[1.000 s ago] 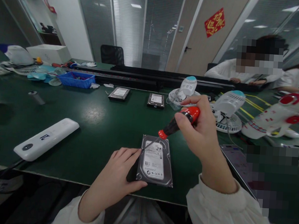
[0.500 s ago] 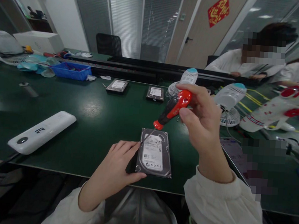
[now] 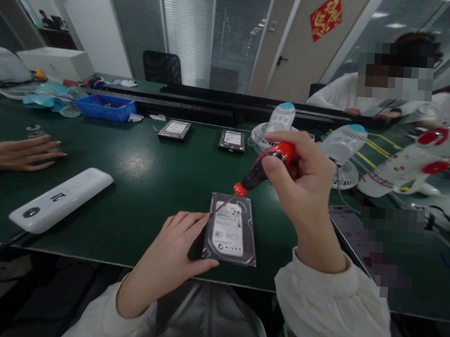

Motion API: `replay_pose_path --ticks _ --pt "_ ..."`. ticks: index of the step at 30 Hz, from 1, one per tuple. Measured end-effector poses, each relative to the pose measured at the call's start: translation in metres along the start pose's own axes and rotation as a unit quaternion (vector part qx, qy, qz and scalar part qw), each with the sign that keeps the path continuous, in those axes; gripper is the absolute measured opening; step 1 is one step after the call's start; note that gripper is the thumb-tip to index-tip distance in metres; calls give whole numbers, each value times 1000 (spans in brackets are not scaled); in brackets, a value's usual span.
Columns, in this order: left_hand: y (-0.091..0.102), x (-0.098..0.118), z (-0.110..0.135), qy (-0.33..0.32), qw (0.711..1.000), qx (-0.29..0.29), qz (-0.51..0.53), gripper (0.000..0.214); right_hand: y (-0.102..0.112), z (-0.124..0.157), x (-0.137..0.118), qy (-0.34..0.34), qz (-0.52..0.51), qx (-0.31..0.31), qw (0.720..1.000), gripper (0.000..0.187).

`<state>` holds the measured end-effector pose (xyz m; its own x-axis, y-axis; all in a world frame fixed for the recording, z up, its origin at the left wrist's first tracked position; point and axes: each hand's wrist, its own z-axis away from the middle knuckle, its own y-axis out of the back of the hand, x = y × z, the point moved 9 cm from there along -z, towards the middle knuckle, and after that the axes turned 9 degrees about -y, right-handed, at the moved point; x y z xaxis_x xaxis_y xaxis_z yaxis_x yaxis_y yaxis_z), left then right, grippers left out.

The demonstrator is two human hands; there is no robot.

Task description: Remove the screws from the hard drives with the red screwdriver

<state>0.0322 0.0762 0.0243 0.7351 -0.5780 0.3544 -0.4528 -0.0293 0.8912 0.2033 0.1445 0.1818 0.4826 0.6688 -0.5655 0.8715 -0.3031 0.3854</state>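
Observation:
A hard drive [image 3: 229, 230] with a white label lies flat on the green table in front of me. My left hand [image 3: 177, 242] grips its left side, the fingers along the left edge and the thumb at the near left corner. In my right hand [image 3: 299, 179] is a red and black screwdriver [image 3: 253, 175], held by the handle. Its shaft slants down to the left, with the tip at the drive's left edge near my left fingertips. The screw under the tip is too small to make out.
Two more hard drives [image 3: 175, 129] [image 3: 232, 140] lie farther back. On the left are a white power bank-like device [image 3: 63, 201], a blue bin [image 3: 106, 109] and another person's hand [image 3: 21, 154]. Small fans [image 3: 344, 146], a phone [image 3: 349, 228] and a white-red bottle [image 3: 397, 165] stand right.
The screwdriver now leans lower, and my right fingers have turned around its handle. Another person's hand has come in from the left, over the small metal cylinder. My left hand stays on the drive.

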Motion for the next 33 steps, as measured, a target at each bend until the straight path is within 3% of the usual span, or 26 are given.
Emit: replay_pose_path --ticks 3,8,13,19,25,30,33 --pt "0 0 0 1 1000 4 1 73 3 1 1 -8 13 16 1000 27" --pt "1 0 1 0 1000 5 -1 73 -4 2 -2 25 -10 -37 999 39" --pt "1 1 1 -2 1000 10 -1 74 -1 1 3 -9 16 -14 1000 34" --pt "2 1 1 -1 1000 13 4 73 -6 1 -5 41 -15 -60 997 45" --pt "2 0 1 -1 1000 12 6 73 -5 -1 2 -5 0 -45 999 36" --pt "1 0 0 1 1000 7 6 73 -9 0 1 16 -24 -86 996 45" --pt "1 0 0 4 1000 4 6 73 -8 -2 3 -5 -11 -73 997 44"
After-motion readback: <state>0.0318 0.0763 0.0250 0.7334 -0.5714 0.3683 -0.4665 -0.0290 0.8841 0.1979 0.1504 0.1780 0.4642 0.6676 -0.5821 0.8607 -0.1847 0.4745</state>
